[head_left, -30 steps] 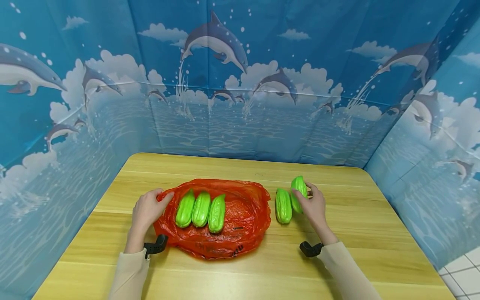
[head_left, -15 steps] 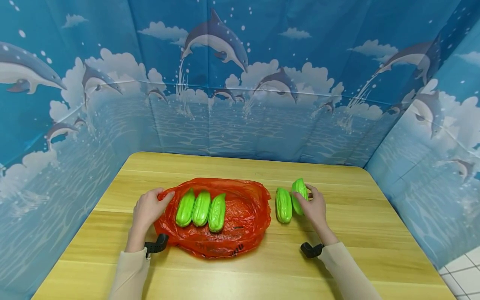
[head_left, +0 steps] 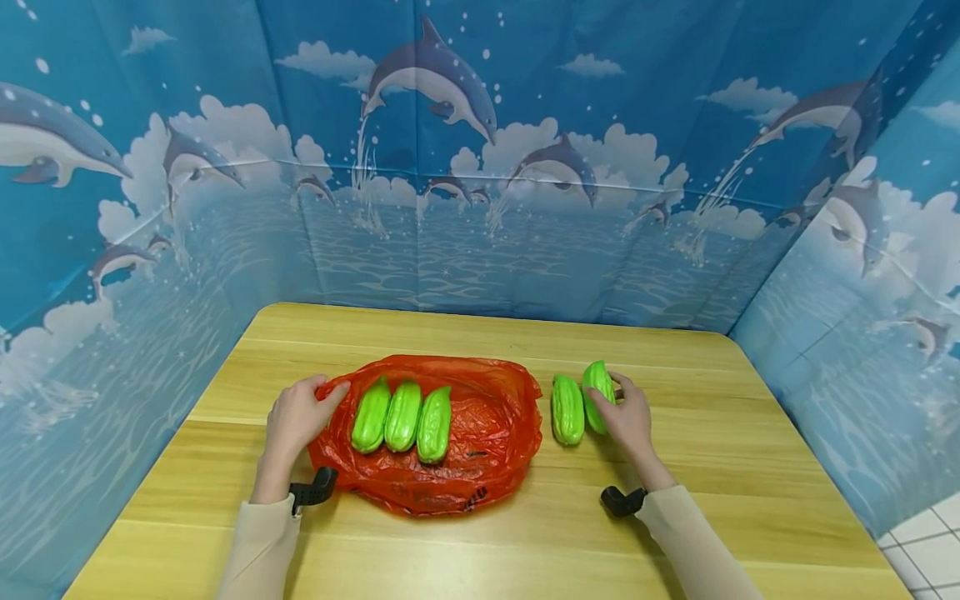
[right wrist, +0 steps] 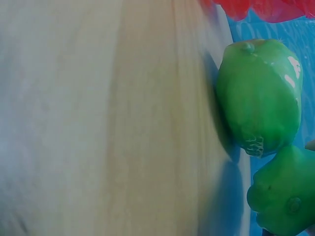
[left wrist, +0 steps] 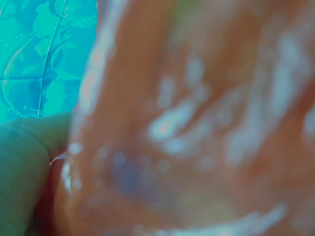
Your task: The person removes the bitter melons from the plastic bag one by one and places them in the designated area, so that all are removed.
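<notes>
In the head view, my left hand [head_left: 296,421] pinches the left rim of a red plastic bag [head_left: 487,417], thumb on the inner side. Three bright green bitter melons [head_left: 402,417] lie side by side in the bag. My right hand [head_left: 628,417] holds another bitter melon [head_left: 597,396] between thumb and fingers. A further bitter melon [head_left: 567,410] lies just left of it on the table. In the right wrist view, the held bitter melon [right wrist: 278,196] is partly cut off at the lower right, close to its neighbour [right wrist: 258,98]. Blurred bag film [left wrist: 197,128] fills most of the left wrist view.
The wooden table [head_left: 675,358] has rounded back corners. A blue dolphin-print curtain [head_left: 480,267] stands right behind it and along both sides. Black wrist mounts [head_left: 622,500] sit on both wrists.
My right hand has brought its bitter melon slightly nearer the table's front, alongside the loose one. My left hand stays at the bag's rim.
</notes>
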`<state>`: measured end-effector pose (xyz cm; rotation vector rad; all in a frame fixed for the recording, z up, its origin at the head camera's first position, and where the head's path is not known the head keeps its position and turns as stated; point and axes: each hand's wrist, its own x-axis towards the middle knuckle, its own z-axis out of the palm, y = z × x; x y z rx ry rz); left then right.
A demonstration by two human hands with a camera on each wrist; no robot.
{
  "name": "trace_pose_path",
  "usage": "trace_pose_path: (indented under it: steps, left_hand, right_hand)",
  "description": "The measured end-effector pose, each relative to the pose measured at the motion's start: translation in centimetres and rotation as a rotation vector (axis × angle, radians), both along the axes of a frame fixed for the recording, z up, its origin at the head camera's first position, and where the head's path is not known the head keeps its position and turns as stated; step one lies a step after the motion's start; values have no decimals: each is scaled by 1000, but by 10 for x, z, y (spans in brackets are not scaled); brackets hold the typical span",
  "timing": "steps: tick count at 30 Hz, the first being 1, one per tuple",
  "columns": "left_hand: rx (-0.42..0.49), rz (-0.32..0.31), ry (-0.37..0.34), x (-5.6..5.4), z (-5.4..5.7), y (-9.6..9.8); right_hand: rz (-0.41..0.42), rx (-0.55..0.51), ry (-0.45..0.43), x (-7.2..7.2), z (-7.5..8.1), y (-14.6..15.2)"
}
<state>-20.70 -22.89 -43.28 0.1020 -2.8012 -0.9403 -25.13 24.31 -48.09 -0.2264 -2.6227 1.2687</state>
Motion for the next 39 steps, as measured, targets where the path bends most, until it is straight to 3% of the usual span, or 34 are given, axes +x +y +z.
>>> trace_pose_path:
  steps: [39]
  left_hand:
    - [-13, 2, 10, 0, -1, -1]
  right_hand:
    - [18, 30, -78, 3, -5, 4]
